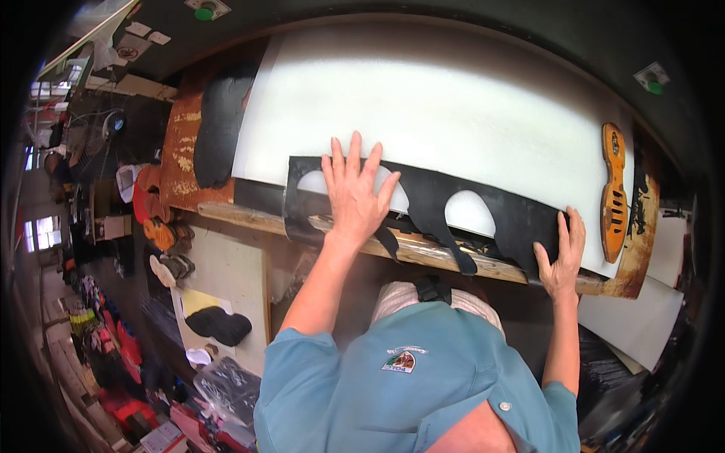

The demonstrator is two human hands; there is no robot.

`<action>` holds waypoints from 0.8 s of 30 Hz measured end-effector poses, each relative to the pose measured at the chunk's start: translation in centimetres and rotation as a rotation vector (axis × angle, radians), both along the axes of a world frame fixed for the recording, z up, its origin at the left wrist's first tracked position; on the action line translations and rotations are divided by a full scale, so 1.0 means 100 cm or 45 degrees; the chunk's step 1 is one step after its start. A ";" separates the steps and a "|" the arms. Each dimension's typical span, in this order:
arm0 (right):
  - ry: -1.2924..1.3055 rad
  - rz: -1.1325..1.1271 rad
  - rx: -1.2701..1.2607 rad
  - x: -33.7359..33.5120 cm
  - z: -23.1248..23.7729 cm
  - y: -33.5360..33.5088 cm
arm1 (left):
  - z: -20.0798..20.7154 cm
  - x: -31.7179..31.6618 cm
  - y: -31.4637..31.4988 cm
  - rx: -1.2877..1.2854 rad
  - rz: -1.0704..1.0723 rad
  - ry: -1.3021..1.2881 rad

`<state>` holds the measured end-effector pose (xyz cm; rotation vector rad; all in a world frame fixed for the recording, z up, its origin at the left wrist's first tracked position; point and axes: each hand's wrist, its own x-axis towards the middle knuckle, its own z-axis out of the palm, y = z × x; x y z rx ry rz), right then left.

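Observation:
A black sheet [521, 217] with sole-shaped cut-outs lies along the near edge of a white board [423, 106], and its strips droop over the wooden edge. My left hand [353, 192] is pressed on the sheet's left part, palm down and fingers spread. At the sheet's right end my right hand [565, 253] rests with fingers stretched and thumb apart. Just beyond it, on the board's right side, is an orange sole-shaped cutting die [614, 192] with slots.
Dark machine beam [453, 21] spans the far side, with a green button [655, 87] at right and another green button [204, 13] at left. Black sheet pieces [220, 128] lie at the left. Below left, a side table [226, 264] holds black soles [219, 325] and more dies [160, 234].

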<state>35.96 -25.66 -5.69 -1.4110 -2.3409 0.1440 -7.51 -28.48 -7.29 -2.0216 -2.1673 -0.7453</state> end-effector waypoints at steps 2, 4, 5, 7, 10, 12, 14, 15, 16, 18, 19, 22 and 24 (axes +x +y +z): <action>0.055 -0.041 0.023 -0.005 0.000 -0.013 | 0.005 -0.001 -0.002 0.030 -0.047 -0.085; 0.132 -0.089 0.066 -0.007 0.004 -0.031 | 0.009 -0.004 -0.005 0.043 -0.140 -0.131; 0.099 -0.119 0.134 -0.007 0.007 -0.036 | 0.011 -0.005 -0.005 0.073 -0.174 -0.127; 0.055 -0.249 0.192 -0.005 0.011 -0.052 | 0.015 -0.009 -0.007 0.123 -0.250 -0.108; 0.052 -0.163 -0.085 0.011 0.011 -0.084 | 0.026 -0.015 -0.010 -0.001 -0.343 -0.101; 0.148 -0.078 -0.117 0.012 -0.007 -0.114 | 0.034 -0.009 -0.013 -0.112 -0.480 -0.166; 0.217 -0.116 -0.039 0.012 -0.025 -0.154 | 0.041 0.007 -0.019 -0.235 -0.587 -0.263; 0.326 -0.184 -0.019 0.011 -0.034 -0.168 | 0.043 0.016 -0.018 -0.232 -0.655 -0.242; 0.345 -0.255 -0.001 0.013 -0.042 -0.186 | 0.046 0.026 -0.018 -0.238 -0.698 -0.230; 0.361 -0.394 -0.082 0.015 -0.054 -0.224 | 0.046 0.051 -0.018 -0.183 -0.849 -0.185; 0.353 -0.477 -0.071 0.017 -0.059 -0.240 | 0.045 0.066 -0.016 -0.269 -0.887 -0.195; 0.329 -0.703 -0.019 0.027 -0.068 -0.291 | 0.037 0.111 -0.011 -0.352 -1.111 -0.128; 0.147 -0.783 0.069 0.039 -0.068 -0.328 | 0.028 0.149 -0.007 -0.316 -1.318 -0.157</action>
